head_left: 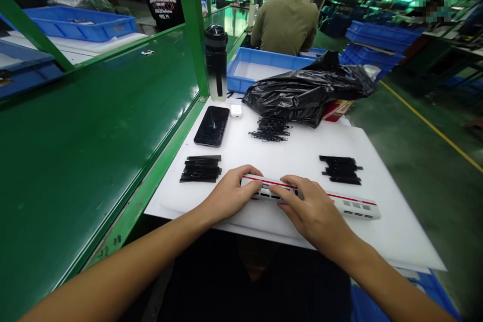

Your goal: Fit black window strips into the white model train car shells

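A long white casing with a red stripe and small window-like openings lies across the near part of the white board. My left hand is closed on its left end, thumb on the front side. Around its middle, my right hand grips it with thumb and fingers, hiding part of it. Flat black strips lie in a pile left of my left hand. Another pile of black strips is beyond the casing at the right. Small black frame-like pieces are heaped farther back.
A phone, a white earbud case and a bottle stand or lie at the back left. Behind are a black plastic bag and a blue tray. A green partition borders the left. A person sits beyond.
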The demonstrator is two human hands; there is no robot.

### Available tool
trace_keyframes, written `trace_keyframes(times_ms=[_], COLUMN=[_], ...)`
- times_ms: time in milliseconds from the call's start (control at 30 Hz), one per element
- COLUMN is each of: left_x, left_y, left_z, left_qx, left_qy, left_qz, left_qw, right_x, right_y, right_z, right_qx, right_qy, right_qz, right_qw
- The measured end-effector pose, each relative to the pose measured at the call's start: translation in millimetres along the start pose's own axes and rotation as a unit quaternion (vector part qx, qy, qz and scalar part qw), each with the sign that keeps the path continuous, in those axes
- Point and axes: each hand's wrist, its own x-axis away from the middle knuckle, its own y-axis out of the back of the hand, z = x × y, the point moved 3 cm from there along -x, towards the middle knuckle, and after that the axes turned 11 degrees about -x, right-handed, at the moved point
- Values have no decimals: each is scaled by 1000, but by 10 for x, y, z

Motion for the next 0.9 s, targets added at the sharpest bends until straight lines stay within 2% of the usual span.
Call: trace_keyframes(times_ms=[133,200,233,300,400,467,533,633,733,833,900], left_x=[20,43,55,77,92,91,89,93,104,114,116], left_y=[-58,-71,-65,-41,-22,-30,-43,-54,-53,-49,-51], left_z=[51,67,65,48,29,32,36,35,29,21,16], left_qx=[105,115,94,28,-31,-38,-46,-62,-80,-92,-79], left_qy=[22,14,-4,-55,-101,-101,-98,-98,-95,-98,-108], left_qz=[32,45,41,25,14,16,12,1,3,0,-6], left_qw=[994,992,995,998,994,994,994,993,992,991,991], right_x=[21,37,37,14,-109,-287,-546,-1036,-1495,-1783,-1879], right_y=[53,142,194,300,470,553,558,388,42,-343,-513], right_z=[-29,-91,-136,-237,-365,-403,-389,-283,-133,15,92], right_qx=[-14,-29,-42,-84,-140,-159,-178,-216,-195,-150,-132], right_qy=[14,-4,-24,-75,-125,-131,-127,-110,-69,-32,-24], right_qz=[-27,-28,-6,88,237,287,303,262,203,213,219], right_qw=[999,999,999,990,953,936,927,934,957,965,966])
